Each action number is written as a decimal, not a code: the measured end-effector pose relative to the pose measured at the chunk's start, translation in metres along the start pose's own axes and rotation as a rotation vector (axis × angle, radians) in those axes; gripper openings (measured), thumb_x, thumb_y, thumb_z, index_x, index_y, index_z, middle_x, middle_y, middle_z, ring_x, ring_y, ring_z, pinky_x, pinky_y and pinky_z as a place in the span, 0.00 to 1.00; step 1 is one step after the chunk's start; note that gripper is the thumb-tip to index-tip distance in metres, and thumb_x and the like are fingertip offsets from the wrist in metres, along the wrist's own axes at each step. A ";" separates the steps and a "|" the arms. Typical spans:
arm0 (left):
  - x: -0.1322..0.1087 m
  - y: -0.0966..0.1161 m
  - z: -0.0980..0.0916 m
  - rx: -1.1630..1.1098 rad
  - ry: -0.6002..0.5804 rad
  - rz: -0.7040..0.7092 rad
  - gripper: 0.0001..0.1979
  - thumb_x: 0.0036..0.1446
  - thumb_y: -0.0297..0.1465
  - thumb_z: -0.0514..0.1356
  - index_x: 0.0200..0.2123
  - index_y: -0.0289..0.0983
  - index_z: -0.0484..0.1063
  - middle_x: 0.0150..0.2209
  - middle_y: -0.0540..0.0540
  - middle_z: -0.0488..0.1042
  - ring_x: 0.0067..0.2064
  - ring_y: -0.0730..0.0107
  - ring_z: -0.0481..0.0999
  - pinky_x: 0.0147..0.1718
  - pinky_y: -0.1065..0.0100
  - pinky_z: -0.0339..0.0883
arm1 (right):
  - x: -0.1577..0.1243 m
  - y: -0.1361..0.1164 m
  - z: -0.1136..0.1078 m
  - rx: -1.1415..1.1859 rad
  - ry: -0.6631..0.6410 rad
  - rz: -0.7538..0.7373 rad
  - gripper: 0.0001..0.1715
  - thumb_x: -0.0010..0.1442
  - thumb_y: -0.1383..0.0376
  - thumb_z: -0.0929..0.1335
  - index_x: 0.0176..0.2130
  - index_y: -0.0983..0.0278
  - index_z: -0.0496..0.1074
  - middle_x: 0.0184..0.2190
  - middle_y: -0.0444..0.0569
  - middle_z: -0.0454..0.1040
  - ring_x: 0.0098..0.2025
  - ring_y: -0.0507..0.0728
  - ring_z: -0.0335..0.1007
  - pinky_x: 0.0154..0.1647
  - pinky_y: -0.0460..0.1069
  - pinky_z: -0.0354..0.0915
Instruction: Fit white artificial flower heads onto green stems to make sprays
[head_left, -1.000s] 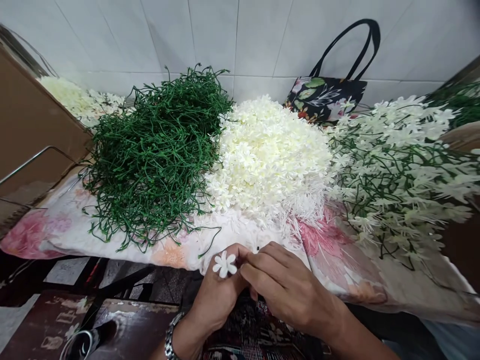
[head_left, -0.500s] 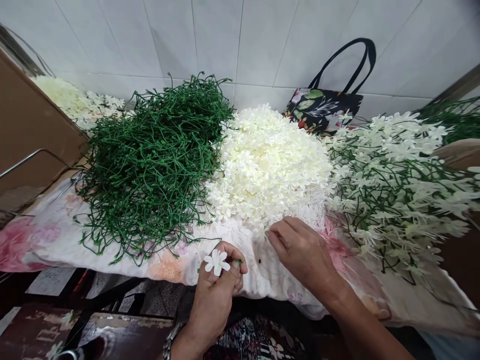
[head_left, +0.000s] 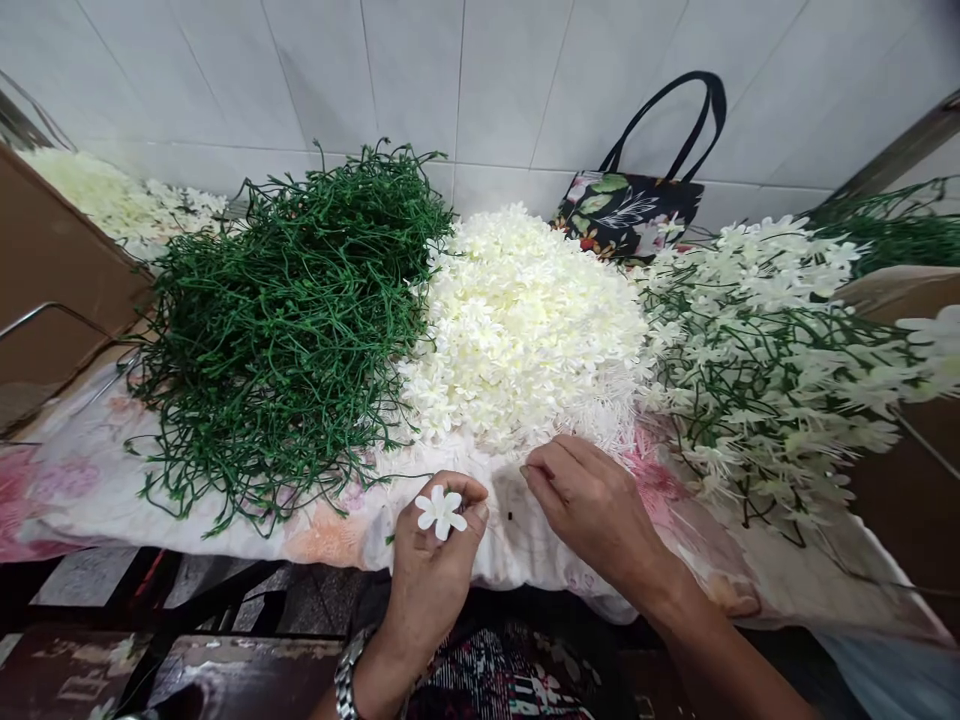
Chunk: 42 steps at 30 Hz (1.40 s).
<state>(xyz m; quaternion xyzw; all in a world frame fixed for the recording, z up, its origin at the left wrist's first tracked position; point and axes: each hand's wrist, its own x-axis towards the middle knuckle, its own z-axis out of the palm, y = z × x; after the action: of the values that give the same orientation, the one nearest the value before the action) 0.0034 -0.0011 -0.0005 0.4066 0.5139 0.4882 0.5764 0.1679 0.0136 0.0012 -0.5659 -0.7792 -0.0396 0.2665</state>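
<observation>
My left hand (head_left: 439, 560) is closed on an artificial flower stem, fingers curled at the table's front. One white artificial flower (head_left: 441, 513) shows above the thumb, and a thin green stem end sticks out to the left. To the right, my right hand (head_left: 589, 500) has thumb and fingertips pinched together; whatever they hold, if anything, is too small to make out. It is just in front of fine white strands (head_left: 611, 410) at the foot of a heap of loose white blossoms (head_left: 532, 320). A pile of green plastic stems (head_left: 292, 330) lies beyond my left hand.
Assembled white flower sprays (head_left: 757, 370) lie at the right by a cardboard box (head_left: 930, 440). Another box (head_left: 60, 270) stands at the left. A floral handbag (head_left: 630, 215) leans against the tiled wall. Floral cloth (head_left: 247, 535) covers the table.
The view has shifted slightly. My left hand has turned a little, and the green tip at its fingertips is now hidden. My right hand stays pinched in nearly the same place.
</observation>
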 end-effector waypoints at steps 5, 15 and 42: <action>0.002 0.010 0.006 0.210 -0.089 0.187 0.06 0.47 0.25 0.59 0.31 0.36 0.72 0.29 0.49 0.71 0.27 0.74 0.66 0.26 0.73 0.60 | -0.008 -0.012 -0.019 0.314 -0.018 -0.026 0.10 0.60 0.71 0.61 0.28 0.65 0.67 0.23 0.45 0.66 0.26 0.51 0.62 0.27 0.46 0.58; -0.001 0.007 0.005 0.190 0.000 0.114 0.06 0.48 0.29 0.59 0.21 0.36 0.67 0.18 0.54 0.61 0.20 0.78 0.59 0.20 0.75 0.55 | -0.037 0.018 -0.022 0.092 0.037 -0.002 0.07 0.61 0.71 0.62 0.32 0.65 0.67 0.27 0.49 0.70 0.31 0.55 0.65 0.35 0.50 0.61; 0.004 -0.016 0.004 0.108 0.060 0.024 0.06 0.47 0.32 0.62 0.26 0.35 0.70 0.20 0.53 0.66 0.20 0.78 0.61 0.17 0.75 0.52 | -0.039 0.022 -0.027 -0.082 -0.084 -0.047 0.06 0.61 0.68 0.62 0.35 0.65 0.68 0.30 0.50 0.70 0.35 0.57 0.66 0.36 0.51 0.62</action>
<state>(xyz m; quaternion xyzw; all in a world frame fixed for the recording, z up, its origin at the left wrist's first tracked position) 0.0094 0.0003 -0.0162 0.4285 0.5518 0.4787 0.5318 0.2061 -0.0217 0.0009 -0.5589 -0.8006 -0.0540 0.2094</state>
